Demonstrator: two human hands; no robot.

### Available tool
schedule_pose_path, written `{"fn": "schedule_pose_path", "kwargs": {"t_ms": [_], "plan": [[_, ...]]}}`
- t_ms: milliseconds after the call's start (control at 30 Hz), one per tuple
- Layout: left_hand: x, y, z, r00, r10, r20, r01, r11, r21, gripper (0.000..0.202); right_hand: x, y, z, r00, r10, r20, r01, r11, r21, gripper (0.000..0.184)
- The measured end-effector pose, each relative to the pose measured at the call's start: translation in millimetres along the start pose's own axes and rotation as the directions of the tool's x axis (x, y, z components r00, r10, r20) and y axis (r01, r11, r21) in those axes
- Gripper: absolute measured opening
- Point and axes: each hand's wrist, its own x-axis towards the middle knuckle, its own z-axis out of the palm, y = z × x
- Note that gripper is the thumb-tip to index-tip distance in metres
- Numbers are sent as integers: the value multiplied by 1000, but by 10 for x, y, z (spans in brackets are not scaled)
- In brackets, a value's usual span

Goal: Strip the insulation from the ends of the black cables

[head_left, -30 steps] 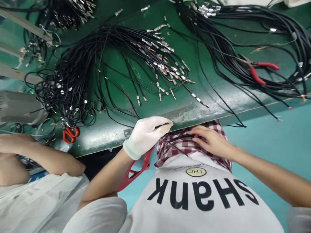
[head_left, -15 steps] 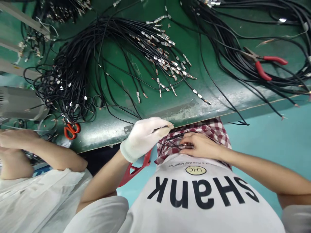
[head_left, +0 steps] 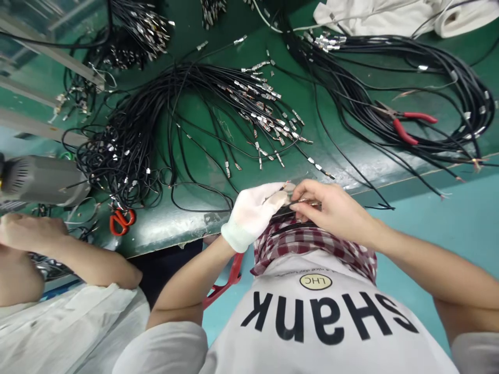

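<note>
My left hand (head_left: pixel 255 210), in a white glove, is closed on a black cable, whose bare copper end pokes out past the fingertips. Close against it, my right hand (head_left: pixel 331 208), ungloved, pinches another black cable with a shiny metal terminal partly hidden under the fingers. Both hands meet at the table edge, above my lap, where more black cable (head_left: pixel 292 227) lies on checked cloth. Just beyond them on the green table (head_left: pixel 218 189) is a large bundle of black cables (head_left: pixel 144 109) with silver crimped terminals (head_left: pixel 268 119) fanned toward me.
Red-handled pliers (head_left: pixel 405 124) rest on a coiled cable bundle (head_left: pixel 463 98) at the right. Orange-handled scissors (head_left: pixel 121 222) lie near the left edge. A grey machine (head_left: pixel 47 179) and a co-worker's arm (head_left: pixel 89 254) are at the left; white cloth (head_left: pixel 374 15) lies at the back.
My right hand has risen from my lap, bringing a cable up to my left hand. The left hand has shifted slightly right. The camera view has also moved.
</note>
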Motion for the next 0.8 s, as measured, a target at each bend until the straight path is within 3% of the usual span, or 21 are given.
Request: {"fn": "schedule_pose_path", "kwargs": {"t_ms": [133,267,467,633,800], "plan": [[76,3,28,996,-7,-85,0,997,-79,30,163,-35,11,996,-15,-86,28,987,160,11],[125,63,29,998,-36,-47,34,999,-38,31,243,-24,45,987,-44,-152,86,957,279,15],[158,102,11,997,-6,-76,4,1000,-25,34,247,51,23,982,-38,-187,118,890,440,41],[151,55,2,997,15,-82,-17,1000,-21,29,262,44,17,964,6,-268,147,822,549,37],[120,41,-26,999,-3,-47,1,999,-33,27,319,16,50,946,12,-324,183,806,563,20]]}}
